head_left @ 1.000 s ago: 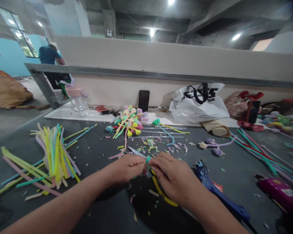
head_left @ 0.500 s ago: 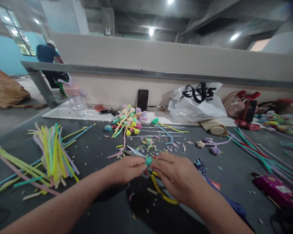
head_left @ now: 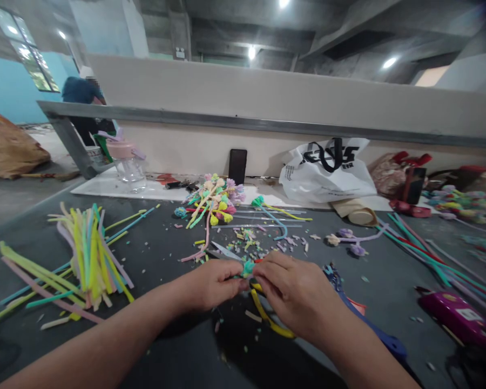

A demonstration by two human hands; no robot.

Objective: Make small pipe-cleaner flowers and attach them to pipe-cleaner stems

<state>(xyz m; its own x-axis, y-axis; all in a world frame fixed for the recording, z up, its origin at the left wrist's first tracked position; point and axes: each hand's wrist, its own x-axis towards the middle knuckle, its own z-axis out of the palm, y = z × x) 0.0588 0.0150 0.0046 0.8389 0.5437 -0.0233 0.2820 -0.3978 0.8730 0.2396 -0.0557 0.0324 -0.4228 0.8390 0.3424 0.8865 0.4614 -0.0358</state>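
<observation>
My left hand [head_left: 213, 282] and my right hand [head_left: 291, 289] meet at the middle of the dark table [head_left: 166, 346], both pinched on a small teal pipe-cleaner piece [head_left: 248, 267] held between the fingertips. A yellow pipe cleaner [head_left: 267, 319] curls out from under my right hand. Scissors [head_left: 227, 252] lie just beyond my left hand, among several coloured clippings [head_left: 249, 241].
A bundle of coloured pipe cleaners [head_left: 87, 254] lies at the left. A pile of finished flowers [head_left: 216, 201] sits further back, with a black phone [head_left: 237, 166] and a white bag [head_left: 328, 170] by the wall. A blue tool [head_left: 364, 321] and a magenta object [head_left: 456, 319] lie at the right. A person [head_left: 83, 102] stands far left.
Both hands stay together on the teal piece, with small finger shifts. The view has drifted slightly.
</observation>
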